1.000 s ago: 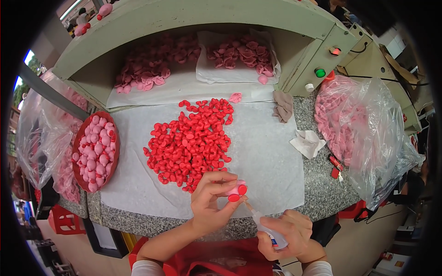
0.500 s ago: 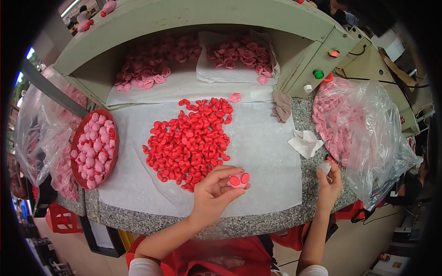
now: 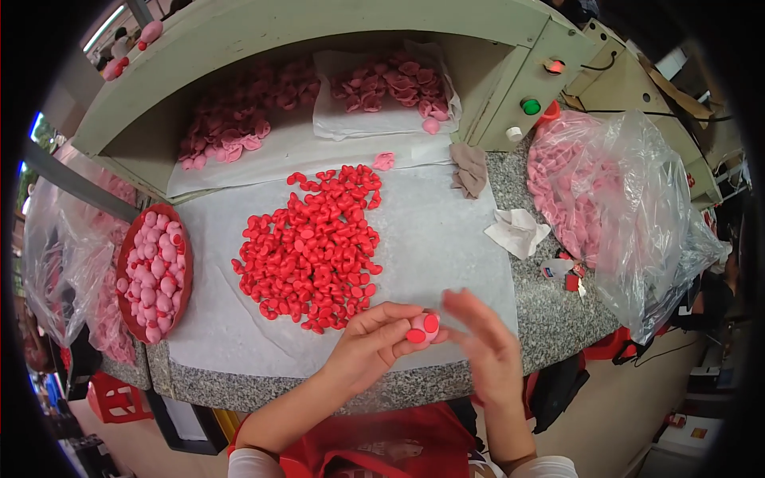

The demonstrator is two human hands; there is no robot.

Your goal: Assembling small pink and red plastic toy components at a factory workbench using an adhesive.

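Note:
My left hand [image 3: 368, 342] is closed around a small pink rounded piece [image 3: 424, 328]. Two red oval parts sit on the side of it that faces up. Close by on the right, my right hand [image 3: 488, 342] is smeared by motion. Its fingers stretch out apart from the thumb, and I see nothing held in it. Whether its thumb touches the piece I cannot tell. A big heap of small red curved parts [image 3: 312, 251] lies on the white sheet [image 3: 434, 239] beyond my hands. On the granite to the right lies a small whitish bottle [image 3: 551, 269] with red bits beside it.
A red oval basket [image 3: 188, 275] of pink balls stands left. Behind is a pale green metal hood [image 3: 279, 40] with pink pieces [image 3: 398, 84] under it. At right are a grey cloth [image 3: 470, 170], a crumpled white tissue [image 3: 516, 233] and a clear bag [image 3: 645, 215] of pink pieces.
My right hand has let go of the small bottle on the granite and moved left to the pink piece. The left hand still holds the piece, now slightly turned. The view has shifted a little.

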